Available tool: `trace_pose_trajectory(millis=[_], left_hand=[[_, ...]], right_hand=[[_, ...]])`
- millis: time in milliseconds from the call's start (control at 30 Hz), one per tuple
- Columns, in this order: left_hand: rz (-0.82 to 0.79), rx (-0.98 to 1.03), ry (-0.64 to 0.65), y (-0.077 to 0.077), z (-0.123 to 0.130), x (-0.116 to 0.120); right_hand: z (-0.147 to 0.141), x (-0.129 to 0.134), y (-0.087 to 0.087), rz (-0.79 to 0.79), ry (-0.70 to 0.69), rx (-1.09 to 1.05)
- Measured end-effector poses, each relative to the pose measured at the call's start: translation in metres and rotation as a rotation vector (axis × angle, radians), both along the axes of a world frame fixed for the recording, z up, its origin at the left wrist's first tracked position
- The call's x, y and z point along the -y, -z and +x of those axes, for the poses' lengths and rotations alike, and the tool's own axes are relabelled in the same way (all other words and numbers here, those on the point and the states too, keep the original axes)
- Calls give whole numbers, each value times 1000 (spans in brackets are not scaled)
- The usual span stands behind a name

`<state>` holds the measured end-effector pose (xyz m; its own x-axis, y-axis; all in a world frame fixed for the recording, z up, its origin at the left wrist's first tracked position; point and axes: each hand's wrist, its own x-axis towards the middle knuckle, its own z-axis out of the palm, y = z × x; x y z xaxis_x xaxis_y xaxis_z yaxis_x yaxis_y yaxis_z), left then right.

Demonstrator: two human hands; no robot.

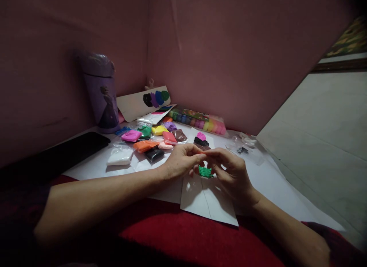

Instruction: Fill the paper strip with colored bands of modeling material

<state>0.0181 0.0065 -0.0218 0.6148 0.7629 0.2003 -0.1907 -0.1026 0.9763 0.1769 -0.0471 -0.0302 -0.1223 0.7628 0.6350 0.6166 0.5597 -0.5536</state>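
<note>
My left hand [186, 160] and my right hand [231, 169] meet above a white card, thumbs and fingertips pinched together. A tiny orange-red bit shows between the fingertips, too small to make out well. Beneath them lies the white card [200, 202], with a thin line drawn down its lower part. Green textured clay [205, 172] is on the card and shows between my hands. Farther up the card are pink [201, 136], black and brown clay patches, the brown one partly hidden by my fingers.
Clay packets in several colours, including orange [145, 145] and white [119, 155], lie to the left. Behind stand a purple tumbler [104, 102] and a card with coloured ovals [132, 106]. A clear clay pack [197, 121] and a dark phone-like object [88, 144] lie nearby.
</note>
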Motion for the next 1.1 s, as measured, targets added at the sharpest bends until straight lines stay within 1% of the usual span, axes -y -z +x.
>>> trace_pose_trajectory(millis=[267,500,633,800,1100], left_hand=[[29,44,-15,2,1,-1],[25,30,-120,-2,1,1],[28,33,-162,-3,0,0],[42,28,-126,-1,-1,-2],[65,17,-79,-2,-2,0]], right_hand=[[-2,1,-2,0,22,-28],[-2,0,-2,27,69,-87],[-1,1,-3,44,120,-122],[0,0,-3,50,149,-146],[0,-1,-1,-26,93,-102]])
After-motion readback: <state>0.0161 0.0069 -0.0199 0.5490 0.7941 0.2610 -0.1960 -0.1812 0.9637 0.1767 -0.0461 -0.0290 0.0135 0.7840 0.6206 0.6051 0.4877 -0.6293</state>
